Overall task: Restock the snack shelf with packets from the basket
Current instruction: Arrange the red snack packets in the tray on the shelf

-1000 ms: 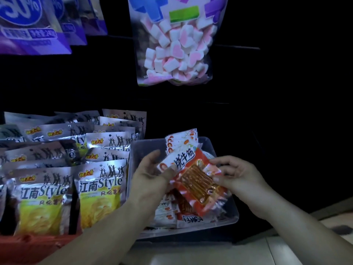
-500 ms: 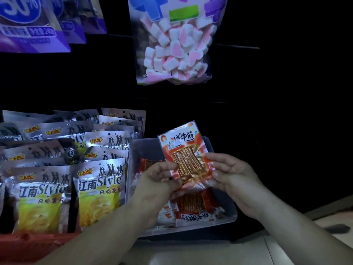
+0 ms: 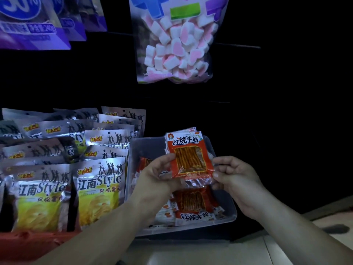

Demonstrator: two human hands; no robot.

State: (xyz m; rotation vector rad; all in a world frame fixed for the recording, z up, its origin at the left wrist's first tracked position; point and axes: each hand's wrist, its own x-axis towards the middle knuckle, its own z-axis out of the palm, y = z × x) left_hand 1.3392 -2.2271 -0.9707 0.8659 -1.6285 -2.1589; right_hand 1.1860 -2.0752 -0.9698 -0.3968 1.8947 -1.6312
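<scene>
- The left hand (image 3: 158,174) is gripping a small stack of red packets (image 3: 191,156) by its left edge, with the thumb lying on the front.
- The right hand (image 3: 236,176) is pinching the stack's lower right corner, fingers curled.
- The stack is being held upright above the clear basket (image 3: 230,215), label facing the camera.
- Loose red packets (image 3: 193,204) are lying flat inside the basket.
- Silver-and-yellow chip bags (image 3: 98,192) are standing in rows just left of the basket.
- A marshmallow bag (image 3: 177,46) is hanging above, and purple bags (image 3: 28,27) are hanging at upper left.
</scene>
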